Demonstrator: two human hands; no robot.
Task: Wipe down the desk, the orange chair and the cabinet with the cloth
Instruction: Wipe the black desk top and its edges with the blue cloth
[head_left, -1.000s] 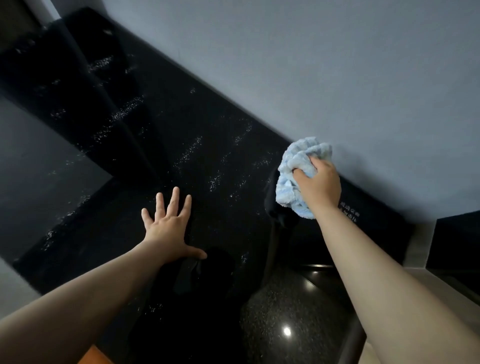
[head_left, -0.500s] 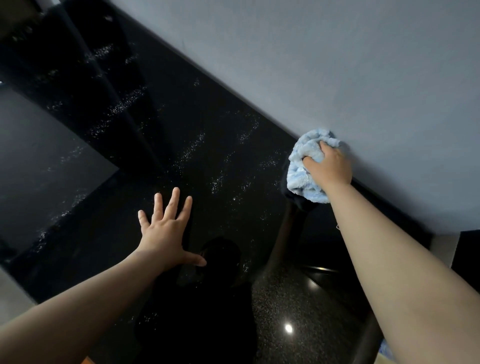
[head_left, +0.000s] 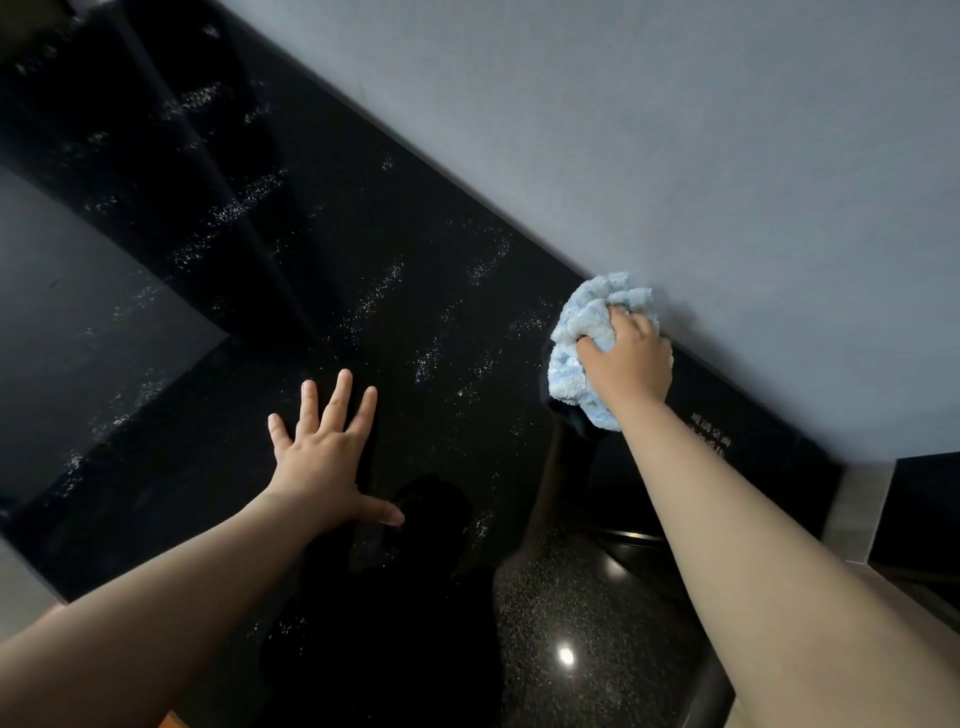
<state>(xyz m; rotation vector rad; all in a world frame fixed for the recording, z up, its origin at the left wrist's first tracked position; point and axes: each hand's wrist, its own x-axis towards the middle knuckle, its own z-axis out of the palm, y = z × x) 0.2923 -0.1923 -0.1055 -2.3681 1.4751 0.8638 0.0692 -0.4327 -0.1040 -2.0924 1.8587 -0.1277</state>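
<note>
Black glossy desk against grey wall: right hand fingers clamp bunched cloth, mid-wipe; left hand fingers splayed flat. Next, probably sweep toward dusty streaks left of them.

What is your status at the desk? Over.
Right hand grips cloth on desk, by wall. Left hand flat on desk. Specks lie left of cloth; nothing blocking.

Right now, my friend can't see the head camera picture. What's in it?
A person's right hand grips a bunched blue cloth against the back edge of a shiny black desk, where it meets a grey wall. The left hand rests flat, fingers spread, on the desk, speckled with white streaks.
</note>
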